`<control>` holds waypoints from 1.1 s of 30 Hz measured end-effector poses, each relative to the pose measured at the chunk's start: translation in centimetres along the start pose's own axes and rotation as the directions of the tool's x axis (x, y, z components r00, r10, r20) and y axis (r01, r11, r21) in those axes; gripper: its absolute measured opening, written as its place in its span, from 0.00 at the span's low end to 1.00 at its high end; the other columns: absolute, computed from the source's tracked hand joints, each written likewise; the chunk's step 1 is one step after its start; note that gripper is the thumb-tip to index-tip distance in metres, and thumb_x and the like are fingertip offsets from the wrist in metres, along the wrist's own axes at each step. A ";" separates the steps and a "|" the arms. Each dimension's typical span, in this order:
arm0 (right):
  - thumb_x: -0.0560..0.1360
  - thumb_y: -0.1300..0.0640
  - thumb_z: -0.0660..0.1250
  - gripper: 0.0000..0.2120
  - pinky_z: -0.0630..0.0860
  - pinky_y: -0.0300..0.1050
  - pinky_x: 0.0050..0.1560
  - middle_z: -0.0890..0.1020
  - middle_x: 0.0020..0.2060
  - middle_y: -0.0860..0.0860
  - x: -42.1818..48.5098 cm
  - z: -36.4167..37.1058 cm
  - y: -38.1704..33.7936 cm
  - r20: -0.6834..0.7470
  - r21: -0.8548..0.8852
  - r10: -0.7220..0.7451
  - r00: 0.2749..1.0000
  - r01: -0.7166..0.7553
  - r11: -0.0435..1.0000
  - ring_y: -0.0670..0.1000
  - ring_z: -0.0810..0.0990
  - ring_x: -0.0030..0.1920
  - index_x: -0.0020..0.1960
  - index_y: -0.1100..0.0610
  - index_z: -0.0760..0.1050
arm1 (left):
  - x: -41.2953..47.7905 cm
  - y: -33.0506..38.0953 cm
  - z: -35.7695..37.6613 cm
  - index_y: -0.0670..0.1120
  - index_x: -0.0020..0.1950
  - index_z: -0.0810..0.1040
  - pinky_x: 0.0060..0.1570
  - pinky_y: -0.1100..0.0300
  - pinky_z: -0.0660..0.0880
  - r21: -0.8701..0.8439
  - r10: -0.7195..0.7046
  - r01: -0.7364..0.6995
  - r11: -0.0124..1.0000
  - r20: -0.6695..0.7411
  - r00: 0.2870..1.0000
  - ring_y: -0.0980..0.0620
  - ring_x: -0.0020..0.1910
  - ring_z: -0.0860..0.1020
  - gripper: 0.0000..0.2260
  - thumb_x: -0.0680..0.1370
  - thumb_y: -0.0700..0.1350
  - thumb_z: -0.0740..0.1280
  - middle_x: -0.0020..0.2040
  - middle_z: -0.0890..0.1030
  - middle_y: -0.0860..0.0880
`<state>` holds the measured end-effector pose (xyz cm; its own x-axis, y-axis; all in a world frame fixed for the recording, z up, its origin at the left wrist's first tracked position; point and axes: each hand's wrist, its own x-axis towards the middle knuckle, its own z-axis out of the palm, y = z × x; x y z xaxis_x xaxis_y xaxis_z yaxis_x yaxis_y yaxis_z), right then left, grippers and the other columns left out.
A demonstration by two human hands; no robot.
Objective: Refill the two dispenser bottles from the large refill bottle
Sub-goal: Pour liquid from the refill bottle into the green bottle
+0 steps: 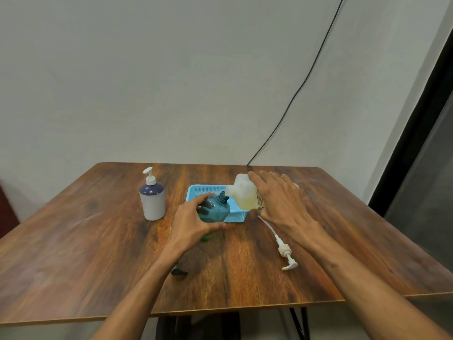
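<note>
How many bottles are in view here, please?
3. A white dispenser bottle stands at the left; the left hand grips a teal bottle; the right hand tilts the large refill bottle toward its neck. The hands may hide others.

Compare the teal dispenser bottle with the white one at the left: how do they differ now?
The teal bottle is see-through; the white bottle is opaque. The teal bottle's neck is open, pump off; the white bottle's pump is on. The left hand grips the teal bottle, leaning; the white bottle stands upright, untouched. Both have rounded shoulders.
</note>
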<state>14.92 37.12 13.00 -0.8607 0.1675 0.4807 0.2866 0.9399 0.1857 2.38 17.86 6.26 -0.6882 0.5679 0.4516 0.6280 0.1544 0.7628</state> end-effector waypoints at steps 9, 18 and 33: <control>0.61 0.47 0.83 0.46 0.72 0.62 0.64 0.77 0.67 0.56 0.1 -0.2 -0.1 -0.017 -0.003 -0.003 1.000 0.003 1.000 0.61 0.77 0.63 0.73 0.53 0.66 | 0.0 0.1 -0.2 0.54 0.67 0.74 0.54 0.64 0.78 0.012 -0.008 0.008 1.000 0.008 1.000 0.59 0.54 0.80 0.41 0.57 0.68 0.74 0.56 0.80 0.57; 0.64 0.49 0.82 0.44 0.70 0.62 0.67 0.76 0.68 0.56 -0.1 -0.2 -0.2 0.004 0.007 0.004 1.000 -0.005 1.000 0.61 0.76 0.66 0.74 0.53 0.65 | -0.1 0.0 -0.2 0.50 0.70 0.73 0.53 0.66 0.77 0.025 -0.021 0.020 0.999 0.007 1.000 0.59 0.54 0.79 0.35 0.65 0.51 0.81 0.58 0.79 0.54; 0.63 0.51 0.81 0.44 0.71 0.62 0.66 0.76 0.68 0.57 0.0 -0.4 -0.3 0.005 0.002 -0.004 1.000 0.004 1.000 0.62 0.76 0.66 0.74 0.54 0.66 | 0.0 0.3 -0.2 0.49 0.69 0.75 0.57 0.54 0.80 0.044 -0.003 0.004 0.999 -0.010 1.000 0.56 0.54 0.80 0.36 0.63 0.53 0.82 0.58 0.81 0.52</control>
<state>14.98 36.73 13.26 -0.8640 0.1647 0.4759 0.2817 0.9413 0.1857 2.48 17.71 6.56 -0.6939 0.5591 0.4538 0.6409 0.1920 0.7432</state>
